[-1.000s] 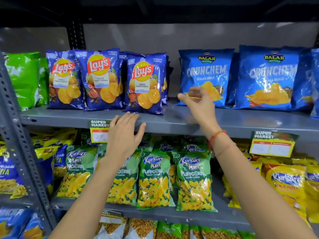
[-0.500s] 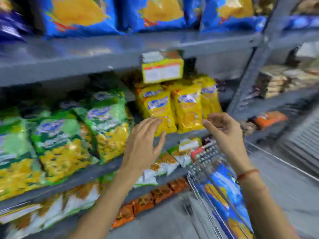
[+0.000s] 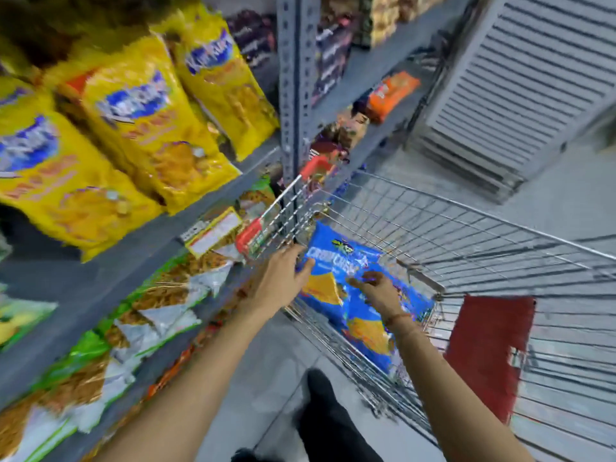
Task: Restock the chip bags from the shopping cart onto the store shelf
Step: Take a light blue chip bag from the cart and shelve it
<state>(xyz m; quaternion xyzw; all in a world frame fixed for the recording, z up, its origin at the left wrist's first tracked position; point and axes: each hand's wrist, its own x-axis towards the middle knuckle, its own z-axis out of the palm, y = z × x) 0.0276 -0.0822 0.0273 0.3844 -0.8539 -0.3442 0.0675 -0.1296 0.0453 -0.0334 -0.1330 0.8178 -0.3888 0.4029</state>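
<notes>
A blue Crunchem chip bag (image 3: 343,258) lies in the wire shopping cart (image 3: 466,208), on top of another blue bag (image 3: 370,331). My left hand (image 3: 281,278) grips the top bag's left edge, thumb across its front. My right hand (image 3: 380,293), with an orange thread at the wrist, has its fingers curled into the middle of the same bag. The grey store shelf (image 3: 133,248) runs along the left and holds yellow Kurkure bags (image 3: 146,128). The picture is motion-blurred.
The cart's red-capped handle (image 3: 250,233) sits close against the shelf front by a price tag (image 3: 213,231). Green and white snack bags (image 3: 156,301) fill the lower shelf. A red mat (image 3: 486,348) lies beyond the cart, grey louvred panels (image 3: 520,78) lean at the far right, and my dark trouser leg (image 3: 326,415) stands below.
My view swung from the upper shelf down and right to the cart. Both hands dropped from the shelf into the cart and closed on a blue bag.
</notes>
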